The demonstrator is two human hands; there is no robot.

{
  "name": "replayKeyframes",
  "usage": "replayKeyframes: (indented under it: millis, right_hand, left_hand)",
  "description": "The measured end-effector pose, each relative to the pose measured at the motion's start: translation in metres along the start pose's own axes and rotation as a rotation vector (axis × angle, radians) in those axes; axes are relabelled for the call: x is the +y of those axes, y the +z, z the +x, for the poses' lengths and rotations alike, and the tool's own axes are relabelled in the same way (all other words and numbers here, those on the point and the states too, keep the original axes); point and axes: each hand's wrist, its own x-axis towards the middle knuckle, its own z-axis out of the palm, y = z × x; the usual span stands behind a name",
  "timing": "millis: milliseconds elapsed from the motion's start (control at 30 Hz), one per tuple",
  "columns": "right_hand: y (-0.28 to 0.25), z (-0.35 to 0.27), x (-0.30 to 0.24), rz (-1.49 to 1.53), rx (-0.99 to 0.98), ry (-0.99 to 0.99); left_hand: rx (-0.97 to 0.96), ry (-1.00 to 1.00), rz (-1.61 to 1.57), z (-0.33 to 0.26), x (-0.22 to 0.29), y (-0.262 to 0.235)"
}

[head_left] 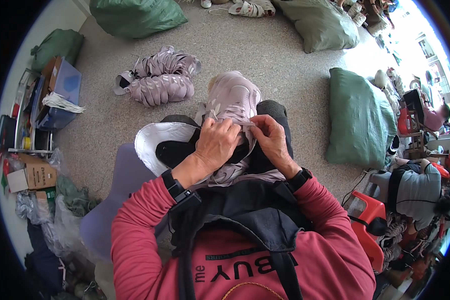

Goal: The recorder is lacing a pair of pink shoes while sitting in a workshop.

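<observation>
Lilac knit sneaker (233,97) rests on the person's lap, toe pointing away. Left hand (216,144) and right hand (271,136) both pinch its flat pale lace (241,122), fingers closed, beside a white insole (160,137).

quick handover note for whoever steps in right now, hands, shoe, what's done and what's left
Left hand: shut on the lace, resting on the mauve shoe on the lap.
Right hand: fingers pinching the same lace across the shoe's top.
Done: two more mauve shoes lie on the floor ahead, already laced.
Left: the lap shoe's lacing looks unfinished; how many eyelets remain can't be told.
</observation>
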Motion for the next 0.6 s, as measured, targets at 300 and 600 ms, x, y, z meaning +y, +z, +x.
replayKeyframes:
  millis: [300, 600]
  right_hand:
    - [-0.017, 0.016, -0.026, -0.488, -0.084, -0.397]
    - [-0.027, 0.025, -0.034, -0.873, -0.207, -0.590]
  left_hand:
    - [0.134, -0.033, -0.069, -0.003, 0.004, 0.001]
    - [0.090, -0.446, -0.423, -0.031, -0.035, -0.019]
